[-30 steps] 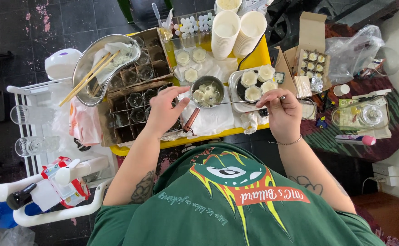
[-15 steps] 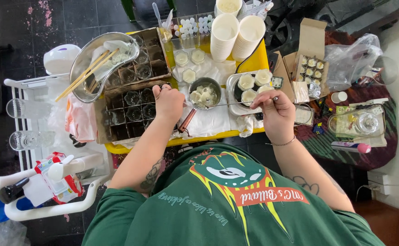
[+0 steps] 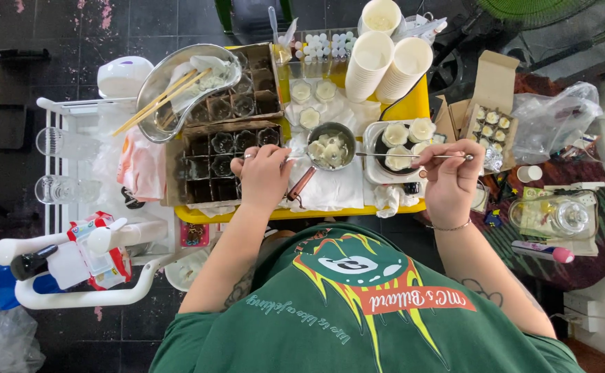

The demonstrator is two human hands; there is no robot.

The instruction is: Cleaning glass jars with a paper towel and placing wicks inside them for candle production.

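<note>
Right hand (image 3: 449, 181) has slid its thin rod (image 3: 413, 156) off the pot (image 3: 330, 145), grip pinched on it over the tray (image 3: 377, 173) just right, left hand (image 3: 264, 176) closed by the pot handle; I'd keep it level.

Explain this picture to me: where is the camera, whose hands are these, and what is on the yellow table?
There is no machine here: a person in a green shirt works with bare hands. The one camera sits at head height and looks straight down, so you see shoulders, arms and the table from above. The left hand rests on a white cloth beside a small metal pot with pale pieces in it. The right hand holds a thin metal rod that reaches over a tray of white cups. Also there: a divided box of glasses, a metal bowl with chopsticks, and stacked paper cups.
</note>
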